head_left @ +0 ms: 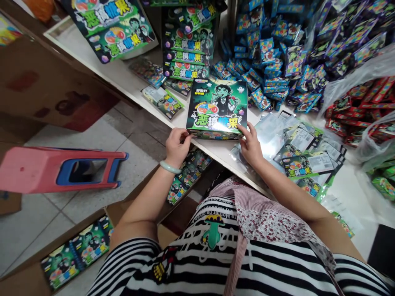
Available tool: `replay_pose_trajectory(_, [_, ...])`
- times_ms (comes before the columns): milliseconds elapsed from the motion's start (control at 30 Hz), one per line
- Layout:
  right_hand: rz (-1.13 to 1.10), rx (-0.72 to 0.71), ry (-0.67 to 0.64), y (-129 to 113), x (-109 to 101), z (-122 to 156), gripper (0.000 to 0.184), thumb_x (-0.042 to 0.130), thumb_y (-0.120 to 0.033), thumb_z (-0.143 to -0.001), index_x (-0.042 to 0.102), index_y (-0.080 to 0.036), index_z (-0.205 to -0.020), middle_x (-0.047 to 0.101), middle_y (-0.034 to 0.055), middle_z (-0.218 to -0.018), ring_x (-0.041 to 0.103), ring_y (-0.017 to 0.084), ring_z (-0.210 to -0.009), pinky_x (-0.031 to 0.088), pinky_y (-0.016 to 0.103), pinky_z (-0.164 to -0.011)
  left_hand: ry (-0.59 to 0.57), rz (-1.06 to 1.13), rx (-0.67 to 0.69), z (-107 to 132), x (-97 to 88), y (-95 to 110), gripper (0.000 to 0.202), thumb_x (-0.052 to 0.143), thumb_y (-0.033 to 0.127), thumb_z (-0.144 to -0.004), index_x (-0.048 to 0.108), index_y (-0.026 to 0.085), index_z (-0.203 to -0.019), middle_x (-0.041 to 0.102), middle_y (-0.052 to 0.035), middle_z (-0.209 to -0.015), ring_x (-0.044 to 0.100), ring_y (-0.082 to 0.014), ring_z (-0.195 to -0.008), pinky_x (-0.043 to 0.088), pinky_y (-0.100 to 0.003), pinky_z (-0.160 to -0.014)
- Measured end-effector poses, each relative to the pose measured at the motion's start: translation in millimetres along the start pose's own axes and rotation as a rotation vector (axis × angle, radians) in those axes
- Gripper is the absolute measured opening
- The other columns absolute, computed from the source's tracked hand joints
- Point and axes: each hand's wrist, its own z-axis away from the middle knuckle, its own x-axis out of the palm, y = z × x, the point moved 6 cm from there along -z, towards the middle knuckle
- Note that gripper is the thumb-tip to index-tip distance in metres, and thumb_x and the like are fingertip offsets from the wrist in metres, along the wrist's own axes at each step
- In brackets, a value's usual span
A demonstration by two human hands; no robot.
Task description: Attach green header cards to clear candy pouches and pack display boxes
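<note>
A green and black candy box (219, 102) with a cartoon vampire on its lid lies closed on the white table, near the front edge. My left hand (178, 144), with a pale bangle at the wrist, pinches the box's front left corner. At the front right corner, my right hand (251, 144) has its fingers and thumb against the box. Both hands are closed on it. Flat printed packets (163, 100) lie just left of the box. Clear plastic bags (268, 127) and printed green-black packets (308, 160) lie to its right.
More candy boxes (189, 57) are stacked behind. Blue candy packs (265, 53) are heaped at the back, with purple packs (348, 33) and bagged red packs (364, 105) to the right. A pink stool (33, 168) and an open carton (123, 209) holding boxes are at the lower left.
</note>
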Motion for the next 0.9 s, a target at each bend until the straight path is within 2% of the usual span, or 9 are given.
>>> replay_pose_trajectory(133, [-0.005, -0.009, 0.013, 0.9, -0.2, 1.6, 0.063, 0.043, -0.006, -0.091, 0.042, -0.034, -0.147, 0.036, 0.0103, -0.157, 0.049, 0.029, -0.139, 0.058, 0.046, -0.098, 0.031, 0.005, 0.001, 5.5, 5.1, 0.1, 0.013, 0.061, 0.033, -0.088, 0.056, 0.022, -0.089, 0.058, -0.0016, -0.085, 0.06, -0.0157, -0.079, 0.055, -0.03, -0.071])
replay_pose_trajectory(333, [0.044, -0.023, 0.011, 3.5, -0.3, 2.3, 0.066, 0.042, -0.005, -0.091, 0.038, -0.036, -0.149, 0.036, 0.0102, -0.155, 0.047, 0.029, -0.141, 0.058, 0.046, -0.098, 0.069, -0.056, 0.051, 7.8, 7.2, 0.9, 0.015, 0.057, 0.038, -0.091, 0.056, 0.023, -0.091, 0.06, -0.0044, -0.087, 0.062, -0.0188, -0.084, 0.054, -0.033, -0.071])
replay_pose_trajectory(500, [0.066, -0.04, 0.005, 6.2, 1.3, 2.5, 0.068, 0.042, -0.005, -0.091, 0.033, -0.036, -0.15, 0.035, 0.0103, -0.155, 0.044, 0.029, -0.143, 0.06, 0.046, -0.094, 0.075, -0.098, 0.033, 6.8, 9.5, -3.6, 0.016, 0.057, 0.04, -0.092, 0.055, 0.023, -0.089, 0.061, -0.0051, -0.084, 0.063, -0.0202, -0.082, 0.054, -0.038, -0.077])
replay_pose_trajectory(633, [0.034, -0.037, 0.021, 4.4, 0.4, 1.9, 0.062, 0.041, -0.005, -0.091, 0.04, -0.034, -0.145, 0.035, 0.0106, -0.155, 0.042, 0.029, -0.144, 0.06, 0.046, -0.096, 0.026, -0.051, -0.004, 10.6, 13.6, -9.8, 0.019, 0.058, 0.041, -0.09, 0.053, 0.023, -0.097, 0.062, -0.0041, -0.086, 0.065, -0.0185, -0.079, 0.056, -0.037, -0.077])
replay_pose_trajectory(767, [0.019, -0.04, 0.021, 1.6, 0.2, 1.3, 0.059, 0.041, -0.004, -0.09, 0.042, -0.032, -0.142, 0.035, 0.0105, -0.156, 0.042, 0.029, -0.144, 0.059, 0.045, -0.098, 0.017, -0.024, 0.013, 13.8, 15.2, -13.2, 0.02, 0.053, 0.038, -0.091, 0.052, 0.023, -0.104, 0.062, -0.0069, -0.097, 0.066, -0.0187, -0.088, 0.057, -0.035, -0.077])
replay_pose_trajectory(900, [0.022, -0.027, 0.012, 3.6, 0.3, 0.6, 0.062, 0.042, -0.004, -0.09, 0.042, -0.034, -0.144, 0.035, 0.0086, -0.156, 0.043, 0.029, -0.143, 0.058, 0.049, -0.099, 0.002, -0.066, 0.068, 13.7, 17.9, -20.1, 0.016, 0.052, 0.037, -0.092, 0.051, 0.024, -0.101, 0.06, -0.0059, -0.09, 0.064, -0.0205, -0.088, 0.055, -0.038, -0.079])
